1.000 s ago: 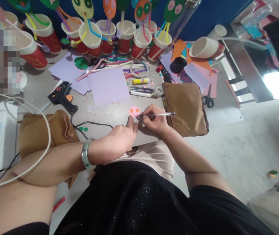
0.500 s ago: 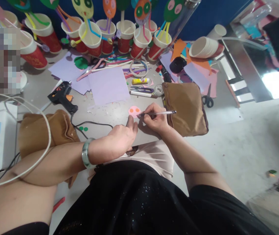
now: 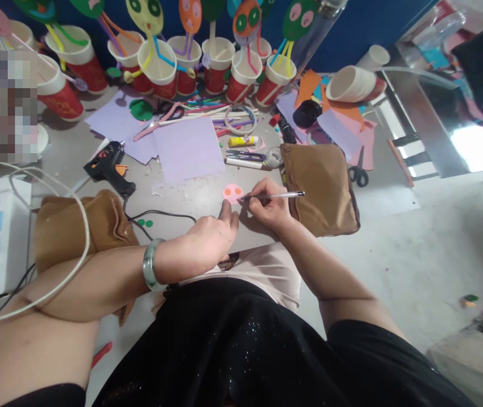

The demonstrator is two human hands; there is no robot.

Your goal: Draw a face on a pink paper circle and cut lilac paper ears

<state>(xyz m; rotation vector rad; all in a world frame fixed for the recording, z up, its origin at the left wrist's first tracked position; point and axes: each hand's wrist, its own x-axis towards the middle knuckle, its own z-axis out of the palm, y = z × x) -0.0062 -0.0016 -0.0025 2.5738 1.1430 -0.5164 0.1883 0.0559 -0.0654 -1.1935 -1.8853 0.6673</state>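
Observation:
A small pink paper oval [image 3: 232, 187] with two orange dots lies flat on the table in front of me. My left hand [image 3: 211, 237] holds it down at its lower edge, the index finger stretched out on it and the other fingers curled. In my right hand [image 3: 269, 209] is a pen [image 3: 286, 195], pinched between thumb and fingers. Its tip touches or nearly touches the oval's lower right edge; contact is too small to make out. A sheet of purple paper [image 3: 188, 148] lies just beyond.
A brown pouch [image 3: 320, 189] sits beside my right hand. Left are a black glue gun [image 3: 110, 167], a brown cloth bag [image 3: 80, 226] and a power strip [image 3: 1, 237] with cables. Thread snips [image 3: 245, 156] and a glue stick [image 3: 244, 141] lie ahead. Red cups [image 3: 159, 70] with paper figures line the back.
Both hands, the pen and the pink oval look almost unmoved. The view has shifted very slightly.

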